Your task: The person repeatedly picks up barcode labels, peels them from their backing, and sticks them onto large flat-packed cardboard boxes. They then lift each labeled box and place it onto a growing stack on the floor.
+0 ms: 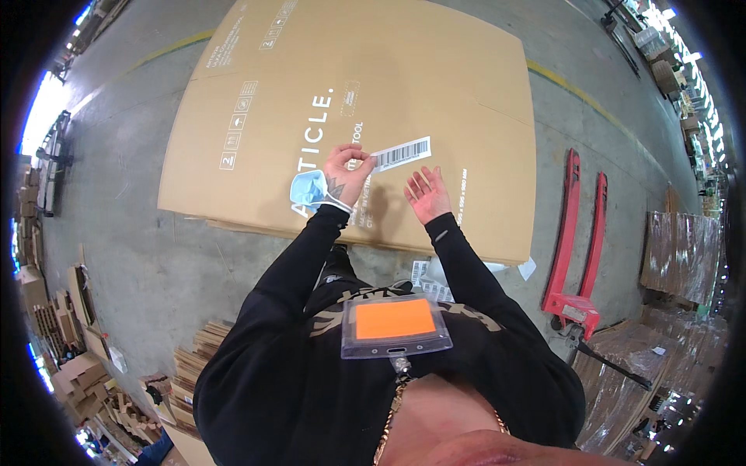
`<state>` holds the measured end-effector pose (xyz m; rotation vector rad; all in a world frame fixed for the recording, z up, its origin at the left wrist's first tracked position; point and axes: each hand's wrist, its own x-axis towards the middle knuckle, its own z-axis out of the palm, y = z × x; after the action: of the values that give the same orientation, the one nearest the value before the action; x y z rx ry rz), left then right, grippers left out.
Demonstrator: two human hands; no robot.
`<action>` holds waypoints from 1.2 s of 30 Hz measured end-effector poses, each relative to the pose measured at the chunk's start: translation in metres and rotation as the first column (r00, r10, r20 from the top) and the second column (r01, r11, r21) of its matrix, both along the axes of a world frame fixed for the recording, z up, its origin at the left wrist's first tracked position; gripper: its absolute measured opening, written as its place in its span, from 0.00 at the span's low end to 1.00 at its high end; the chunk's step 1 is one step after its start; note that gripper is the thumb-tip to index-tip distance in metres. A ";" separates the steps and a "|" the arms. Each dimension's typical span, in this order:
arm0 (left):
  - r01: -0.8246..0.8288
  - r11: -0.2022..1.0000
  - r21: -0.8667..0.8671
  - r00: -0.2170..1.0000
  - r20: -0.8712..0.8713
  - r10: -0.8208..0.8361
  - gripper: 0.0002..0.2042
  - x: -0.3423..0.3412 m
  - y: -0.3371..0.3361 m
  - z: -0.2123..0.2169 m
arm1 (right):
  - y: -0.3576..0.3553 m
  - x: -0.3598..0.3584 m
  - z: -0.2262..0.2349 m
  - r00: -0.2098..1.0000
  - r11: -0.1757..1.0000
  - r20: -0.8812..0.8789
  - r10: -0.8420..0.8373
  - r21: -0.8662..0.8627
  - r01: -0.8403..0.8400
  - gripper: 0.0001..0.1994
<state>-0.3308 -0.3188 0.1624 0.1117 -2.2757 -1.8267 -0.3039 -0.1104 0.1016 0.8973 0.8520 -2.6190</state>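
A large flat brown cardboard box (357,85) lies on the concrete floor in front of me. My left hand (346,172) pinches the left end of a white barcode label (401,153) just above the cardboard, with a light blue face mask (305,190) hanging from its wrist. My right hand (427,194) hovers open beside it, fingers spread, holding nothing, a little below and right of the label. Both sleeves are black. A clear badge holder with an orange card (395,322) hangs on my chest.
A red pallet jack (576,233) stands to the right of the box. Wrapped pallets (684,256) sit at the far right, stacked flat cardboard (206,353) at lower left. More label sheets (431,279) lie on the floor by my feet. A yellow floor line (579,89) runs behind.
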 end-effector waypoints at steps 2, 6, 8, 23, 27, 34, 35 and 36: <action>0.009 0.998 0.059 0.998 0.061 -0.012 0.07 -0.030 -0.030 -0.003 | -0.029 -0.042 0.006 0.999 0.999 -0.001 -0.038 -0.022 0.038 0.23; -0.017 0.974 0.224 0.990 0.141 -0.015 0.06 -0.063 -0.070 -0.018 | -0.065 -0.099 -0.003 1.000 1.000 0.008 -0.026 0.007 0.026 0.20; -0.056 0.954 0.296 0.981 0.196 -0.003 0.07 -0.079 -0.086 -0.026 | -0.082 -0.122 -0.008 1.000 1.000 0.009 -0.013 0.028 0.013 0.18; -0.234 0.878 0.418 0.935 0.343 0.086 0.07 -0.127 -0.130 -0.068 | -0.160 -0.223 -0.055 0.831 0.895 0.362 0.422 -0.017 -0.447 0.21; -0.260 0.852 0.455 0.917 0.392 0.070 0.06 -0.125 -0.131 -0.060 | -0.175 -0.231 -0.066 0.811 0.868 0.311 0.495 -0.127 -0.481 0.16; -0.311 0.854 0.416 0.906 0.402 0.134 0.06 -0.120 -0.121 -0.069 | -0.166 -0.248 -0.083 0.822 0.864 0.271 0.501 -0.095 -0.495 0.12; -0.332 0.850 0.408 0.896 0.419 0.148 0.06 -0.118 -0.120 -0.072 | -0.163 -0.251 -0.086 0.826 0.863 0.262 0.500 -0.073 -0.499 0.12; -0.350 0.844 0.407 0.888 0.430 0.162 0.07 -0.118 -0.117 -0.078 | -0.158 -0.257 -0.090 0.830 0.862 0.248 0.499 -0.043 -0.505 0.11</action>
<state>-0.4484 -0.4355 0.0846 0.8888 -1.8281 -2.3171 -0.5614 -0.2684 0.0114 0.8457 0.9050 -1.9970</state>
